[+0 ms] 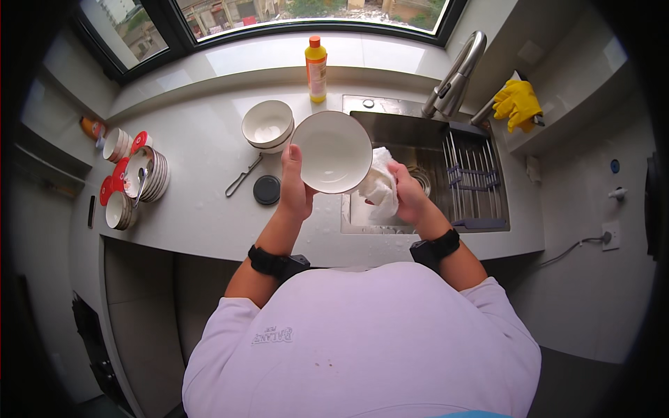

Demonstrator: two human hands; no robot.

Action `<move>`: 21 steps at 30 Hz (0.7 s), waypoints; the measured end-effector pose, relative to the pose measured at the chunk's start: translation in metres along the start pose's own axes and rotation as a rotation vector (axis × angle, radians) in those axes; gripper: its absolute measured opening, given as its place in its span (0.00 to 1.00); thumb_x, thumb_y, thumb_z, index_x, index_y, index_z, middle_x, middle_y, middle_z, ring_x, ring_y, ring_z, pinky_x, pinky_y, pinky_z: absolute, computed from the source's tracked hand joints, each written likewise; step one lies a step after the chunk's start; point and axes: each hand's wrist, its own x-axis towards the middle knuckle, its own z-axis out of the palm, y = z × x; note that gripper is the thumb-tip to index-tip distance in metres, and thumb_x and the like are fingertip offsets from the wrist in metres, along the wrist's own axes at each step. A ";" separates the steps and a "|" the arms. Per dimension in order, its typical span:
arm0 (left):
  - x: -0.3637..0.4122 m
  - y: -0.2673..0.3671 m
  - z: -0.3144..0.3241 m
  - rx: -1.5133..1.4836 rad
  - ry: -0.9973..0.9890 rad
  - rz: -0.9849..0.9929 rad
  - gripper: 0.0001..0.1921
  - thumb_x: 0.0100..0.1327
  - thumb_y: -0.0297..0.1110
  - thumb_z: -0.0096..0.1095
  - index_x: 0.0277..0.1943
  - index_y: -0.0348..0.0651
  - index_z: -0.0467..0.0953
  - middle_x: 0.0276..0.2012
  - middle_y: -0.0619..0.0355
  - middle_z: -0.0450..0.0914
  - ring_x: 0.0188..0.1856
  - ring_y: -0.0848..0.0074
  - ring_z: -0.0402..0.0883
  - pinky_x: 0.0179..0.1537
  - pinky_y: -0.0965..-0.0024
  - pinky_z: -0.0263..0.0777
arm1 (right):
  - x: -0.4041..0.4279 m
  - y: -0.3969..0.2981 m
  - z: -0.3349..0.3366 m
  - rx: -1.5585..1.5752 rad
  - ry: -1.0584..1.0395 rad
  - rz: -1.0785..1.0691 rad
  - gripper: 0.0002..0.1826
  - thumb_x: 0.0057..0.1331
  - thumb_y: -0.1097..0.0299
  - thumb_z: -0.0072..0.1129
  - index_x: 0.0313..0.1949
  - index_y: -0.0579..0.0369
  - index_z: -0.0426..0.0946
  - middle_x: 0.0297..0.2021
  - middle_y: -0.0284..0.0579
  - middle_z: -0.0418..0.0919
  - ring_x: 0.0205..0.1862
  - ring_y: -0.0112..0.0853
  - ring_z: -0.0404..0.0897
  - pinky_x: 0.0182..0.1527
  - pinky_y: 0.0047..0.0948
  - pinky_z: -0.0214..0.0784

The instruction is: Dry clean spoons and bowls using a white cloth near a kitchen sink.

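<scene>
My left hand [298, 180] grips a white bowl [332, 151] with a thin brown rim by its left side, thumb at the edge. The bowl is tipped so that its inside faces me. In my right hand [410, 193] is a bunched white cloth [380, 183], held beside the bowl's lower right rim above the sink's left part. Whether the cloth touches the bowl I cannot tell. Just behind my left hand stand stacked white bowls [267, 124]. A round black lid [267, 189] and a dark looped metal utensil [243, 175] lie to the left of that hand.
A steel sink [360, 222] with a roll-up rack [473, 177] and a faucet [454, 78] is at right. Yellow rubber gloves [518, 103] hang beyond. A yellow bottle [316, 70] stands by the sill. Stacked dishes [157, 175] and small bowls [119, 210] stand at left on the counter [209, 224].
</scene>
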 end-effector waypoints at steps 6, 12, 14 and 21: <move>-0.009 -0.021 0.012 0.092 0.047 -0.082 0.38 0.64 0.59 0.50 0.68 0.49 0.45 0.58 0.55 0.62 0.52 0.72 0.73 0.38 0.73 0.77 | 0.010 0.013 0.020 0.028 -0.011 -0.130 0.31 0.56 0.69 0.60 0.58 0.56 0.58 0.48 0.46 0.70 0.52 0.35 0.71 0.53 0.34 0.66; -0.012 -0.023 -0.001 1.186 0.166 0.440 0.43 0.56 0.62 0.59 0.68 0.51 0.48 0.59 0.49 0.60 0.63 0.60 0.61 0.61 0.59 0.61 | 0.012 0.015 0.010 -0.016 0.166 -0.131 0.32 0.47 0.77 0.50 0.55 0.60 0.60 0.44 0.47 0.70 0.45 0.34 0.74 0.47 0.33 0.70; -0.016 -0.006 -0.003 1.357 -0.014 0.626 0.44 0.52 0.62 0.62 0.66 0.52 0.53 0.59 0.49 0.60 0.65 0.60 0.57 0.64 0.57 0.56 | 0.016 0.013 0.000 -0.035 0.124 -0.115 0.31 0.48 0.77 0.51 0.55 0.60 0.60 0.44 0.47 0.71 0.44 0.34 0.74 0.45 0.33 0.71; -0.015 0.014 -0.001 1.847 -0.824 0.776 0.15 0.49 0.47 0.68 0.26 0.47 0.72 0.22 0.64 0.71 0.34 0.73 0.77 0.58 0.59 0.65 | 0.010 0.007 0.000 -0.172 0.151 -0.083 0.27 0.53 0.70 0.58 0.53 0.60 0.62 0.40 0.45 0.72 0.40 0.32 0.75 0.42 0.32 0.72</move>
